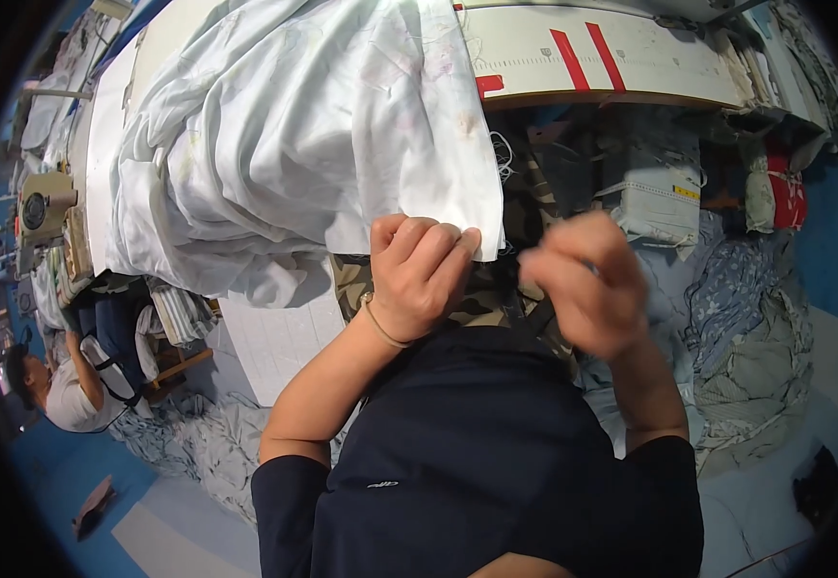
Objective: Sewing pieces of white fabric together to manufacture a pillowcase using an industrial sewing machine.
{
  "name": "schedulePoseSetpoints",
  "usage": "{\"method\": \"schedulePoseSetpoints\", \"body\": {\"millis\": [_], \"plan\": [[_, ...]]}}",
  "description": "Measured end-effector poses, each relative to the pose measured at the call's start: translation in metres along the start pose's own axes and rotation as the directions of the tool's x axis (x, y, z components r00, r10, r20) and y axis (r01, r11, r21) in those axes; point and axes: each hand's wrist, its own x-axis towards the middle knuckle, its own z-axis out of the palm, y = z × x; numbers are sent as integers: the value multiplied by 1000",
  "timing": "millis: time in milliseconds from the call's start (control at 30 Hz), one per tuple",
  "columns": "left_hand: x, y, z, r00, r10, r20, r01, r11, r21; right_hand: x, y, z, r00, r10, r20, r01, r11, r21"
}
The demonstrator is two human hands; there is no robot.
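A large white cloth [284,125] with faint coloured marks drapes in folds over the table and hangs off its near edge. My left hand [421,275] is closed on the near hem of this cloth, close to its right corner, with the thumb and fingers pinching the edge. To the right of that corner, apart from the cloth, my right hand [592,284] is in the air. Its fingers look curled, but motion blurs them, and whether anything is between them cannot be made out.
Red tape strips [587,58] mark the white table [650,58] along its ruler scale. Loose white thread [503,154] hangs by the cloth's right edge. Piled fabric [746,328] lies at right, beneath a red bundle [775,188]. Another person [77,385] sits at far left.
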Motion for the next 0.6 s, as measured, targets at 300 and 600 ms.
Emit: {"method": "schedulePoseSetpoints", "body": {"millis": [300,600], "plan": [[1,-22,-3,990,-100,96,122,959,-255,-1,50,43,995,-89,55,90,996,-20],[-27,-172,-50,815,-526,-242,577,708,407,17,57,37,977,-6,212,-35,982,188]]}}
